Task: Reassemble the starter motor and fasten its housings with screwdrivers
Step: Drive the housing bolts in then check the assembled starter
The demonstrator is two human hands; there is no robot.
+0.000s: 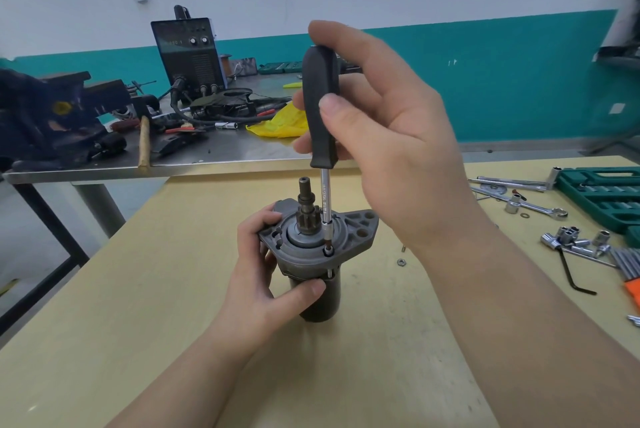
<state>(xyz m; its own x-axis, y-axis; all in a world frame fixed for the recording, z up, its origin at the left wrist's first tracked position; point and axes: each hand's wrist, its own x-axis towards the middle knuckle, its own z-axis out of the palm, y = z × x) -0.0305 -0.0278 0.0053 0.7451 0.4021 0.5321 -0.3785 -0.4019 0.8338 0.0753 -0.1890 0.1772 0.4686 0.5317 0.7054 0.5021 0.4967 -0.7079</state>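
The starter motor (317,292) stands upright on the wooden table (173,289), its dark cylindrical body below and its grey cast front housing (356,228) on top, with the pinion shaft (306,206) sticking up. My left hand (266,284) grips the housing from the left, thumb across its front. My right hand (391,137) holds the black-handled screwdriver (320,105) upright. Its silver shank runs down to a screw (328,249) in the housing's front rim.
A loose nut (400,262) lies right of the motor. Further right are sockets (571,239), a wrench (533,208), a hex key (575,277) and a green tool case (609,195). Behind stands a steel bench (225,154) with a vise (45,116), a welder (188,53) and a yellow bag (280,123).
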